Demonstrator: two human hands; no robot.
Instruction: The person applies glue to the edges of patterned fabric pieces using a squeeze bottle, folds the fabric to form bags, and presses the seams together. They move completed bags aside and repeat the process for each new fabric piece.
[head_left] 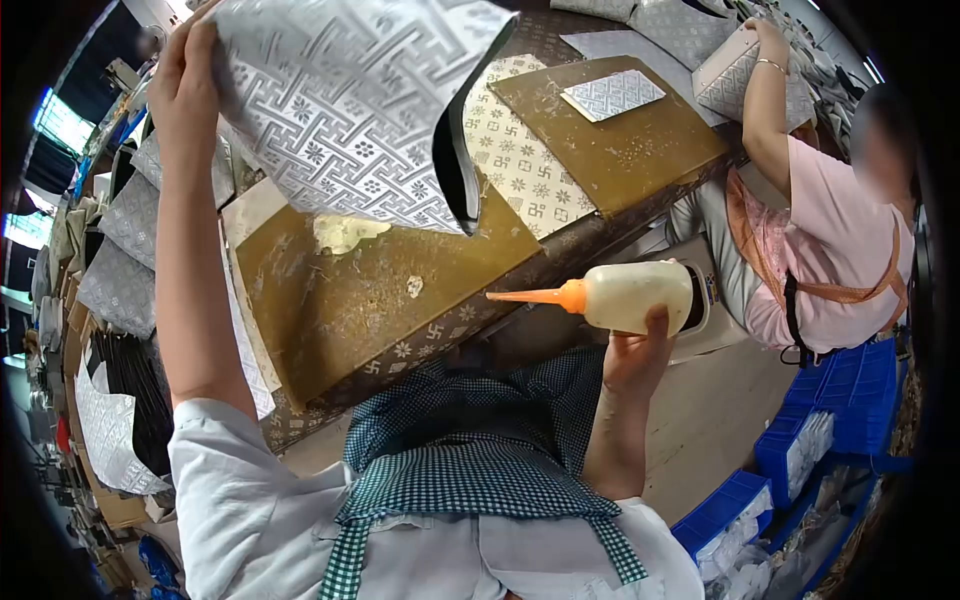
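Raised at the upper left, my left hand (187, 80) grips the edge of a silver-white patterned sheet (345, 110), whose right side curls to show a black underside. The sheet hangs tilted above the table. My right hand (640, 352) is wrapped around a squeeze bottle (635, 296) of pale contents. Its orange nozzle (530, 296) points left, level with the table's front edge. Below the sheet lies a brown board (400, 290) with dried smears and a yellowish patch (348, 232) on it.
A second brown board (600, 150) carries a small patterned panel (613, 96). At the right, a co-worker in a pink shirt (835, 200) handles a patterned piece (728, 68). Patterned sheets (120, 240) are piled at the left. Blue bins (790, 440) stand at the lower right.
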